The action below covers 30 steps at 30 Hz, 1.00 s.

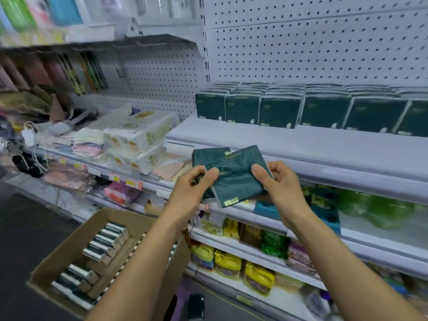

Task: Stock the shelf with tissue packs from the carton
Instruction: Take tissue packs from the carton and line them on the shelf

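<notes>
Two dark green tissue packs are held in front of the white shelf, one overlapping the other. My left hand grips their left side and my right hand pinches the right edge of the front pack. Rows of the same green packs stand upright at the back of the shelf, from its middle to its right end. The open cardboard carton sits low at the left, with several packs still inside.
White tissue bundles and folded cloths lie on the neighbouring shelf to the left. Lower shelves hold yellow and green bags. Pegboard backs the shelf. Bare shelf surface runs in front of the stocked rows.
</notes>
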{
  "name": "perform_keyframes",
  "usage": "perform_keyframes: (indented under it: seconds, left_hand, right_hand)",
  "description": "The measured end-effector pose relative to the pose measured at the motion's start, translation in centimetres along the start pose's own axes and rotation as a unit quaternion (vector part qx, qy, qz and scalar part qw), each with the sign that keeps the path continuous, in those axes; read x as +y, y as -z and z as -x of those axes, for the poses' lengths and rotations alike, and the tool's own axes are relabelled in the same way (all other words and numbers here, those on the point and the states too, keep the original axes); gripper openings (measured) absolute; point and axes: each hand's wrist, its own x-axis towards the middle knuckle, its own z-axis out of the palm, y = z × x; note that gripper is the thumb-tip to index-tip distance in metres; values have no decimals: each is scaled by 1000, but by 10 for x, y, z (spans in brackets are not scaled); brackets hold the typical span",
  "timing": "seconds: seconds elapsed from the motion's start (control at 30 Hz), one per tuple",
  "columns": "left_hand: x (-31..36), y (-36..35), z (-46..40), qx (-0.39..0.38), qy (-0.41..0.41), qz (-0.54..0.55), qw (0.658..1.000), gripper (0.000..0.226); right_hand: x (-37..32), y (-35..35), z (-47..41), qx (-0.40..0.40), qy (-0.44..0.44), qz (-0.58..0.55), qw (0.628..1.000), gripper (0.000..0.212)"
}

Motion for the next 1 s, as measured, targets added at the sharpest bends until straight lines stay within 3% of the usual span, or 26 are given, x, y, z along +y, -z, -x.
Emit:
perform_keyframes:
  seconds: [0.13, 0.3, 0.43, 0.6, 0.8, 0.87, 1.0]
  left_hand:
    - [22, -12, -31, -39, -32, -9, 999, 32]
    - [41, -31, -70, -81, -54, -19, 995, 38]
    - [42, -42, -109, -50, -38, -2, 998, 43]
    - [26, -45, -158, -70, -84, -33, 993, 4]
    - [26, -72, -193, -177, -50, 38, 982, 75]
    - [25, -82, -204, -189, -36, 22, 981, 77]
    - [23, -97, -229, -220, -37, 21, 975, 52]
  right_hand:
    - [-16, 22, -10, -43, -17, 22, 999, 30]
    - [-41, 48, -29, -46, 15, 69, 996, 24]
    - [-60, 69, -50, 25, 73, 91, 993, 21]
    - [-62, 103, -85, 156, 95, 164, 969, 19]
    - [-50, 140, -121, 228, 46, 211, 949, 17]
    - [-47, 155, -131, 245, 36, 219, 944, 19]
    - [-49, 173, -152, 292, 30, 229, 928, 28]
